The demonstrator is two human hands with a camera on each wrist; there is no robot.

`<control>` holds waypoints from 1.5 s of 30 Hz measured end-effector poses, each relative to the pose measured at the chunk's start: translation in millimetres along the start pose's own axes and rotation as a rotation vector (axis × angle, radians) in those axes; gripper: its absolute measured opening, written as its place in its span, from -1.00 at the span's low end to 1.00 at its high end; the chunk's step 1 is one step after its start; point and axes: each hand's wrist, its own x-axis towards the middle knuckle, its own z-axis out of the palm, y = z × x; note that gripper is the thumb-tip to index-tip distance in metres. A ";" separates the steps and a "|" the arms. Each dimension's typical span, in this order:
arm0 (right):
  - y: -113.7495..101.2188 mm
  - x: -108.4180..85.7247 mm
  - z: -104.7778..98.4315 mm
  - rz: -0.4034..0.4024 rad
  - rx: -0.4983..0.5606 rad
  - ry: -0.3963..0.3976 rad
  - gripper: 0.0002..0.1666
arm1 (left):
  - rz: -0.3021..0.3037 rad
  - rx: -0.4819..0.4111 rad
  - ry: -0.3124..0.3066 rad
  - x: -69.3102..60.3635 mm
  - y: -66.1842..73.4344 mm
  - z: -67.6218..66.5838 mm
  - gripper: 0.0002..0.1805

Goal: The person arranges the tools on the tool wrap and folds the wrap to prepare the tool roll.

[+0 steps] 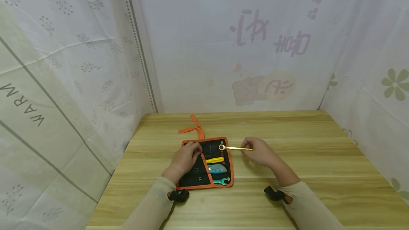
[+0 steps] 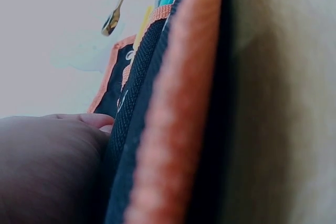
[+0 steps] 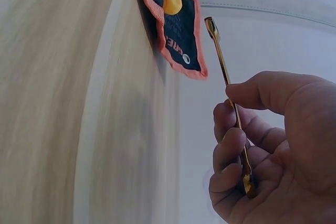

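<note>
A black tool pouch with orange edging lies unrolled on the table. My left hand rests on its upper left part, fingertips at the pocket's orange edge; in the left wrist view the fingers touch the pocket cloth. My right hand pinches a gold wrench between thumb and fingers, its ring end over the pouch's upper right. The right wrist view shows the wrench held along the curled fingers. A yellow handle, a teal-grey cutter and a green wrench stick out of pockets.
Orange ties extend from the pouch's far edge onto the wooden table. Patterned cloth hangs behind the table and at both sides. Black straps with mounts sit at both wrists.
</note>
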 end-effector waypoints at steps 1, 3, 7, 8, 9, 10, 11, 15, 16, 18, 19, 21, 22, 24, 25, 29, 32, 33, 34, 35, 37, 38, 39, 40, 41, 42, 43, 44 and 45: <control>-0.9 1.2 0.9 0.003 0.009 -0.002 -0.91 | -0.001 0.000 0.001 0.2 -0.1 0.2 -0.92; -2.2 3.8 2.8 0.012 0.023 -0.008 -0.91 | -0.003 -0.001 0.002 0.2 0.0 0.7 -0.91; -3.3 9.8 7.0 0.017 0.027 -0.016 -0.91 | -0.014 -0.004 0.003 0.4 0.7 0.6 -0.91; -3.3 11.5 8.0 0.014 0.021 -0.016 -0.91 | -0.015 -0.006 0.004 0.3 1.0 0.4 -0.91; -3.5 13.0 8.9 0.011 0.013 -0.015 -0.91 | -0.016 -0.006 0.005 0.3 1.2 0.2 -0.91; -3.8 14.5 9.7 0.007 0.009 -0.015 -0.92 | -0.017 -0.006 0.005 0.3 1.4 0.0 -0.91; -4.0 16.0 10.2 0.003 0.003 -0.015 -0.92 | -0.017 -0.006 0.006 0.3 1.5 -0.2 -0.91; -5.7 20.5 12.2 -0.003 0.001 -0.026 -0.91 | -0.012 0.001 0.007 0.0 1.0 0.1 -0.91; -6.2 21.3 12.6 -0.001 0.006 -0.031 -0.91 | -0.009 0.002 0.008 0.0 0.9 0.3 -0.90; -7.6 22.8 13.8 0.007 0.013 -0.036 -0.91 | -0.005 0.001 0.008 -0.1 0.7 0.5 -0.90; -8.8 23.4 14.5 0.013 0.015 -0.036 -0.91 | -0.001 0.000 0.010 -0.1 0.7 0.5 -0.90; -10.2 25.5 16.1 0.018 0.010 -0.035 -0.92 | 0.003 -0.004 0.013 -0.1 0.7 0.2 -0.90; -10.6 26.5 16.8 0.017 0.005 -0.035 -0.92 | 0.004 -0.005 0.015 0.0 0.7 0.1 -0.90; -10.6 28.4 18.8 0.014 -0.006 -0.035 -0.92 | 0.007 -0.005 0.017 -0.1 0.6 0.3 -0.90; -10.7 29.4 19.8 0.013 -0.012 -0.034 -0.92 | 0.008 -0.006 0.019 -0.1 0.5 0.5 -0.89; -10.6 33.6 24.3 -0.003 -0.008 -0.036 -0.94 | 0.006 -0.012 0.026 -0.3 0.4 1.0 -0.89; -11.4 37.0 27.8 -0.012 -0.003 -0.043 -0.94 | 0.002 -0.017 0.026 0.0 0.3 0.9 -0.89; -11.4 38.0 28.9 -0.014 -0.006 -0.047 -0.95 | 0.002 -0.018 0.025 0.1 0.3 0.8 -0.89; -11.4 39.2 30.0 -0.016 -0.010 -0.049 -0.95 | 0.001 -0.020 0.024 0.1 0.3 0.7 -0.89; -11.8 40.0 30.9 -0.020 -0.013 -0.050 -0.95 | 0.001 -0.021 0.023 0.2 0.2 0.7 -0.89; -12.2 41.9 32.8 -0.028 -0.022 -0.050 -0.96 | 0.001 -0.026 0.022 0.6 0.3 0.4 -0.89; -12.7 42.8 33.5 -0.034 -0.024 -0.051 -0.96 | 0.001 -0.028 0.022 0.8 0.3 0.2 -0.90; -13.6 43.6 34.3 -0.039 -0.025 -0.051 -0.96 | 0.001 -0.031 0.023 0.9 0.3 0.0 -0.89; -14.6 44.3 35.0 -0.045 -0.026 -0.052 -0.95 | 0.001 -0.032 0.024 1.1 0.4 -0.1 -0.89; -15.6 44.7 35.5 -0.049 -0.026 -0.054 -0.94 | 0.002 -0.032 0.026 1.2 0.4 -0.2 -0.89; -16.6 45.3 36.2 -0.052 -0.027 -0.056 -0.94 | 0.003 -0.034 0.029 1.2 0.5 -0.3 -0.89; -17.6 45.8 36.8 -0.055 -0.028 -0.059 -0.94 | 0.005 -0.033 0.031 1.2 0.5 -0.4 -0.89; -18.2 46.6 37.6 -0.059 -0.030 -0.061 -0.94 | 0.008 -0.035 0.035 1.1 0.5 -0.5 -0.89; -19.5 46.9 38.1 -0.060 -0.033 -0.064 -0.94 | 0.010 -0.036 0.039 1.0 0.5 -0.6 -0.89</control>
